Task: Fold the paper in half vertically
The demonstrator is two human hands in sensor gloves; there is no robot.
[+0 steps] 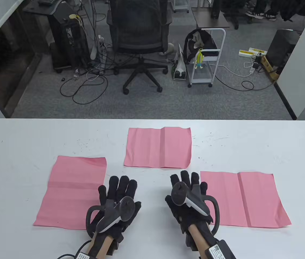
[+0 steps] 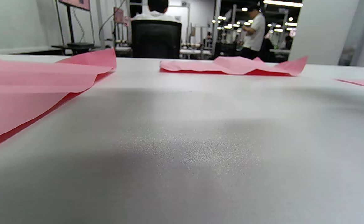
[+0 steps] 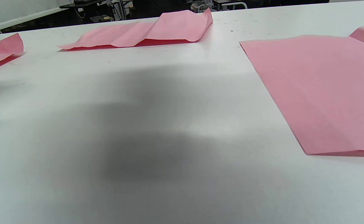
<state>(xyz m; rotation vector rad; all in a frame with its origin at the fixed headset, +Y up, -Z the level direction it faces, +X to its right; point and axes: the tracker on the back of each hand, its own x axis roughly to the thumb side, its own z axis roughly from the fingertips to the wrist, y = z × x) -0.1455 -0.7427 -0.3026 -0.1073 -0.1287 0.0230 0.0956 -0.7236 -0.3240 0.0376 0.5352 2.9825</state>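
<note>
Three pink paper sheets lie unfolded on the white table (image 1: pixel 152 242). The left sheet (image 1: pixel 73 186) has a horizontal crease and also shows in the left wrist view (image 2: pixel 23 90). The middle sheet (image 1: pixel 158 147) lies farther back with a vertical crease; it shows in the left wrist view (image 2: pixel 231 67) and the right wrist view (image 3: pixel 144 32). The right sheet (image 1: pixel 245 198) has a vertical crease and shows in the right wrist view (image 3: pixel 318 87). My left hand (image 1: pixel 118 188) rests flat with fingers spread, beside the left sheet's right edge. My right hand (image 1: pixel 187 182) rests flat, just left of the right sheet. Both hands hold nothing.
Beyond the table's far edge (image 1: pixel 152 120) stand an office chair (image 1: pixel 139 35), a white cart (image 1: pixel 207 54) and floor cables. Neither wrist view shows any fingers.
</note>
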